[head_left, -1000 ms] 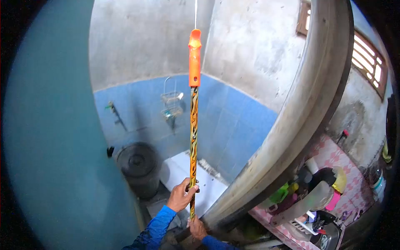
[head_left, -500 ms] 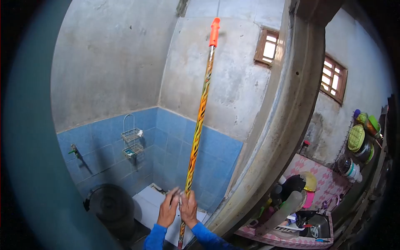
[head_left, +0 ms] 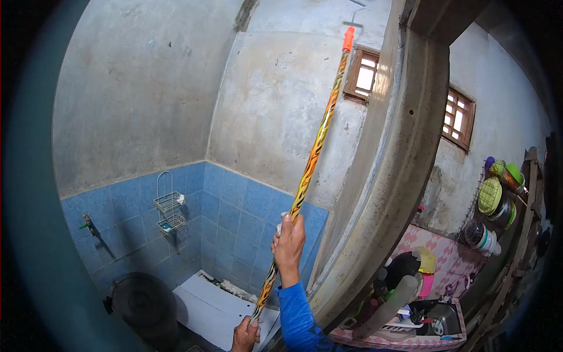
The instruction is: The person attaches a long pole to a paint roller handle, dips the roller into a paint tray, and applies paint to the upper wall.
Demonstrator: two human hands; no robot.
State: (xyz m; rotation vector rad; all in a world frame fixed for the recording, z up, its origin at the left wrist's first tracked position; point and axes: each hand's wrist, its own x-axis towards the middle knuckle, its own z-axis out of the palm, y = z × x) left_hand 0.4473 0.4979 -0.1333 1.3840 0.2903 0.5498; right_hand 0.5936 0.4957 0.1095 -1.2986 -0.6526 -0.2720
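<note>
A long pole (head_left: pixel 316 146) with a yellow, orange and black striped sleeve leans up and to the right before me. Its top ends in an orange plastic cap (head_left: pixel 348 40), and a thin bent metal rod (head_left: pixel 355 13) shows above that, near the upper wall. My right hand (head_left: pixel 288 246) is wrapped round the pole at its lower middle. Lower down, at the bottom edge of the view, my left hand (head_left: pixel 246 334) grips the pole near its lower end. What the metal rod carries is too indistinct to name.
A concrete doorway post (head_left: pixel 393 158) stands close on the right. Behind it are a pink-tiled sink counter (head_left: pixel 404 334) with dishes and a hanging rack. A dark bin (head_left: pixel 143 305), white board (head_left: pixel 205 308), wire caddy (head_left: pixel 170 202) and tap (head_left: pixel 89 224) are on the left.
The pole's top has swung right towards the small window. My hands, close together before, are now apart: the right higher on the pole, the left lower. The view has shifted slightly.
</note>
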